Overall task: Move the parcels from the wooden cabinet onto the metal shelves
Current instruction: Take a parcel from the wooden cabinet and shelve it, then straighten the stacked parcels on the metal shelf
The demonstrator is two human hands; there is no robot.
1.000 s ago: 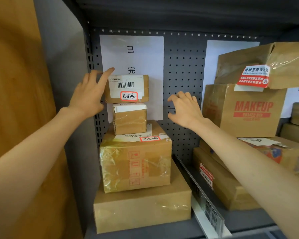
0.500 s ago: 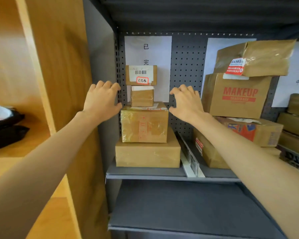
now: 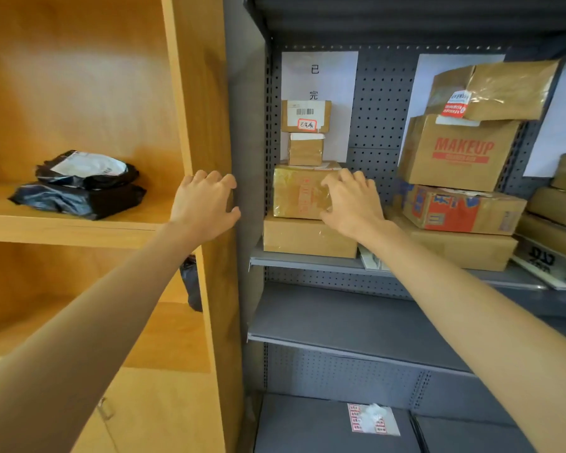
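Both hands have drawn back from the stack of boxes since a second ago, and more of the wooden cabinet [image 3: 196, 93] now shows on the left. Left hand [image 3: 205, 207] hangs in front of the cabinet's side panel, fingers loosely curled, its grip holding nothing. Right hand [image 3: 352, 204] hovers in front of the taped box [image 3: 299, 191], fingers loosely bent, also holding nothing (whether it touches the box, I cannot tell). That box is second from the bottom in a stack of four on the metal shelf [image 3: 307, 261], with the labelled box [image 3: 306, 116] on top. Two black bags [image 3: 82, 184] lie on a cabinet shelf. Further right on the metal shelf stands a box printed MAKEUP [image 3: 461, 152].
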